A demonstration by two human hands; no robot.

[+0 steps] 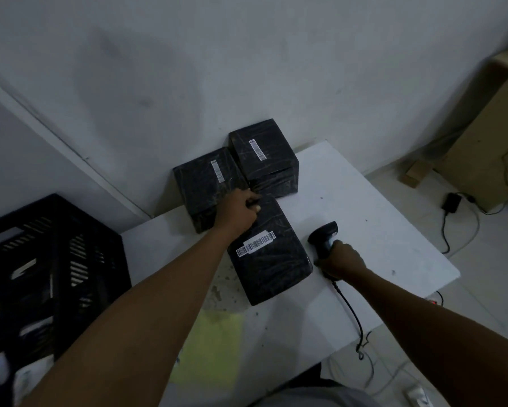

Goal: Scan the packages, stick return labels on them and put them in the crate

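Head view: your left hand [241, 211] curls over the far edge of the nearest package [268, 254] at frame centre, barcode label [255, 244] facing up. Your right hand [342, 258] grips the scanner [324, 236] just right of it on the worktop [379, 230]. Two more packages [263, 155] sit behind; the crate [50, 259] stands at left.

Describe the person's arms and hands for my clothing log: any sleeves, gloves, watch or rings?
Both forearms are bare to the frame edge: no sleeves in view. The left hand and right hand are ungloved. No watch, bracelet or ring shows, though the picture is dim.
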